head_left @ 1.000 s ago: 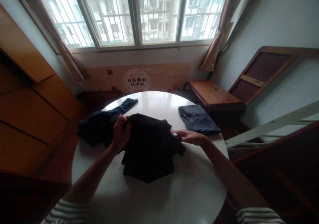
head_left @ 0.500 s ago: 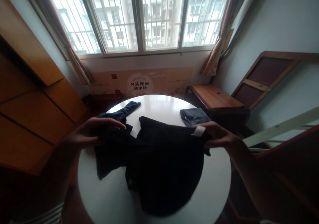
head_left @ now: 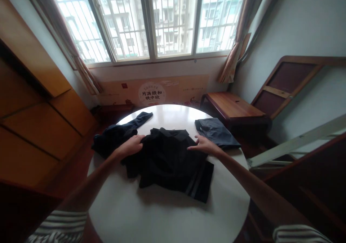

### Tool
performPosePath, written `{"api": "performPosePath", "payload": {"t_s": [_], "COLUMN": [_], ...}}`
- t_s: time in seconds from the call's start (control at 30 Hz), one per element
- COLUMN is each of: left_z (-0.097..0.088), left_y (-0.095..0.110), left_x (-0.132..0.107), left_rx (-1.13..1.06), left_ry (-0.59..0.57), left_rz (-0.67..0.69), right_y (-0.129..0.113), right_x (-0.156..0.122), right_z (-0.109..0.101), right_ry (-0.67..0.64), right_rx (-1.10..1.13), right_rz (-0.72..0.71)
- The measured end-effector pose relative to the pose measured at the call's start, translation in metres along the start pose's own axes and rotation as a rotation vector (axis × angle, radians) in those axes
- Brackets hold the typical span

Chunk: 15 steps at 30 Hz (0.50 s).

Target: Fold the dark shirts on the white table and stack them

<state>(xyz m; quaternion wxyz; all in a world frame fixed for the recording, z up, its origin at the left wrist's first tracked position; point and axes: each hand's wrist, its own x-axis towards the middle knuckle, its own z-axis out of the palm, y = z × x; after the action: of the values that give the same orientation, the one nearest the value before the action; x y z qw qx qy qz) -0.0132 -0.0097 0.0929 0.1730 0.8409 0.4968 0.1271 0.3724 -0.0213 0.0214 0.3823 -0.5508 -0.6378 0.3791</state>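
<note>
A black garment [head_left: 167, 160] lies rumpled on the white round table [head_left: 167, 217]. Two grey stripes run across its lower right part; its exact kind cannot be told. My left hand [head_left: 132, 145] has its fingers closed on the garment's upper left edge. At the upper right edge, my right hand [head_left: 205, 145] is open, thumb and forefinger apart beside the cloth. A dark blue piece of clothing [head_left: 116, 133] sits crumpled behind my left hand, close against the black one. Folded grey-blue clothing [head_left: 217, 131] rests just beyond my right hand.
A wooden bench [head_left: 234, 104] stands behind the table at the right. Orange-brown cabinets [head_left: 40, 135] line the left side. Barred windows [head_left: 151, 23] with curtains are ahead, above a printed panel [head_left: 152, 91]. A pale slanted bar [head_left: 300, 138] reaches toward the table's right edge.
The black garment, held up and spread between both hands before, has come down onto the table. My hands have moved closer together, and the right one has let go.
</note>
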Motion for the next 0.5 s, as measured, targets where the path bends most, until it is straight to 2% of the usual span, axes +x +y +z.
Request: {"api": "performPosePath", "payload": {"t_s": [0.1,0.2,0.27,0.37,0.43,0.5], "left_z": [0.010,0.015,0.009,-0.019,-0.045,-0.070], "left_y": [0.004,0.014,0.017,0.010,0.001,-0.005], "left_x": [0.006,0.017,0.020,0.019,0.025,0.043], "left_rx": [-0.037,-0.027,-0.054,-0.219,-0.331,-0.352], "left_ry": [0.028,-0.008,-0.068,-0.032,0.075,0.227], "left_rz": [0.081,0.014,-0.015,0.036,0.061,0.059], "right_y": [0.000,-0.018,-0.030,-0.044,-0.053,-0.065], "right_x": [-0.011,-0.017,-0.021,-0.027,-0.022,-0.006], "right_z": [0.004,0.004,-0.008,-0.044,-0.074,-0.098], "right_ry": [-0.053,-0.149,-0.176,-0.137,-0.087,0.032], "right_rx": [0.049,0.146,0.217,0.227,0.142,-0.026], "right_rz": [-0.056,0.007,0.058,0.063,0.015,-0.080]}}
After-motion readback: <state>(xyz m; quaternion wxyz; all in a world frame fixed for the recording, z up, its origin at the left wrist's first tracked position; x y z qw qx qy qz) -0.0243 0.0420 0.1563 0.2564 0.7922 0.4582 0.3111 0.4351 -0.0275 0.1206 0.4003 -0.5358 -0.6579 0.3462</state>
